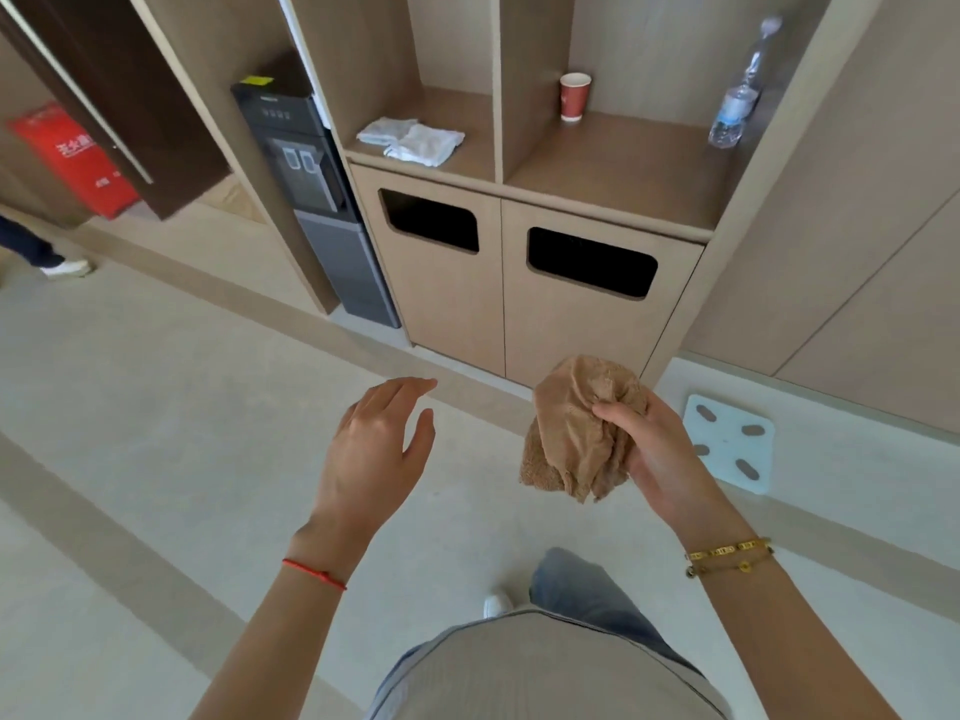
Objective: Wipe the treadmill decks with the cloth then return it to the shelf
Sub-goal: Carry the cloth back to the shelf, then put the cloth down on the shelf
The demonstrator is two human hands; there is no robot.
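My right hand (657,459) grips a crumpled tan cloth (579,423) at waist height, in front of a wooden cabinet. My left hand (379,444) hovers beside it with relaxed fingers and holds nothing. The shelf (618,163) above the cabinet doors has two open bays. No treadmill is in view.
The left bay holds white folded cloths (413,140); the right bay holds a red paper cup (574,96) and a water bottle (737,106). A black water dispenser (311,200) stands left of the cabinet. A pale blue scale (730,441) lies on the floor at right. Another person's foot (67,267) is far left.
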